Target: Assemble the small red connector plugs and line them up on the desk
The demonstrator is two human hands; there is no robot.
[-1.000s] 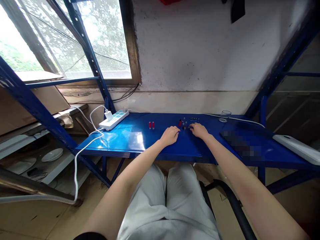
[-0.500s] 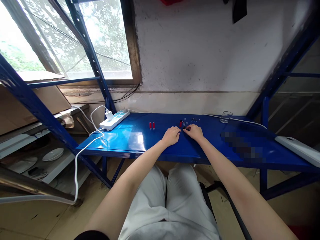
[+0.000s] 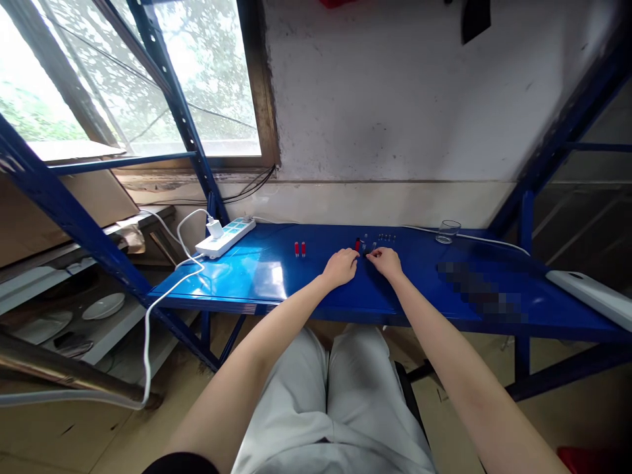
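Observation:
My left hand (image 3: 340,267) rests low over the blue table, its fingers curled together and what they hold, if anything, hidden. Just beyond its fingertips is a small red cylinder (image 3: 357,244). Across a narrow gap, my right hand (image 3: 386,263) pinches a small dark piece (image 3: 366,253) between thumb and forefinger. Small clear pieces (image 3: 374,245) lie by the right fingertips. Behind them sits a row of several tiny metallic parts (image 3: 387,237). Farther left, two red cylinders with pale lower ends (image 3: 300,249) are side by side.
A white power strip (image 3: 227,237) with a plugged-in charger lies at the table's left end. Toward the back right is a clear glass (image 3: 447,232) near a white cable. A blurred dark object (image 3: 478,289) and a white device (image 3: 590,296) lie on the right.
My right hand has drawn slightly right, away from the left, and the small pieces by its fingertips look shifted. My left hand stays nearly in place.

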